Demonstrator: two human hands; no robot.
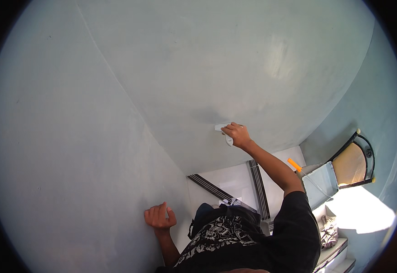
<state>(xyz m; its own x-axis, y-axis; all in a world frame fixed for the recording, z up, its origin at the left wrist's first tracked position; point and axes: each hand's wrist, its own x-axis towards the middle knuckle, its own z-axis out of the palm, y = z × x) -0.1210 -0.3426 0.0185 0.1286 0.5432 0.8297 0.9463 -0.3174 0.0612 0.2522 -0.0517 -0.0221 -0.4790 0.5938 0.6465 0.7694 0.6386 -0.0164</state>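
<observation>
Your right hand [237, 133] grips a white tool [220, 128]; your left hand [160, 216] is half-curled, apparently empty. The tool looks light and stiff; hold its middle.

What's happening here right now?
A person has a white tool gripped in the right hand, held up at the grey wall ahead; I can't tell if it's touching. The left hand is empty, fingers loosely curled, by the wall on the left. Off to the right there's a chair with a black frame, and a roller with an orange handle lies in front of its backrest.
</observation>
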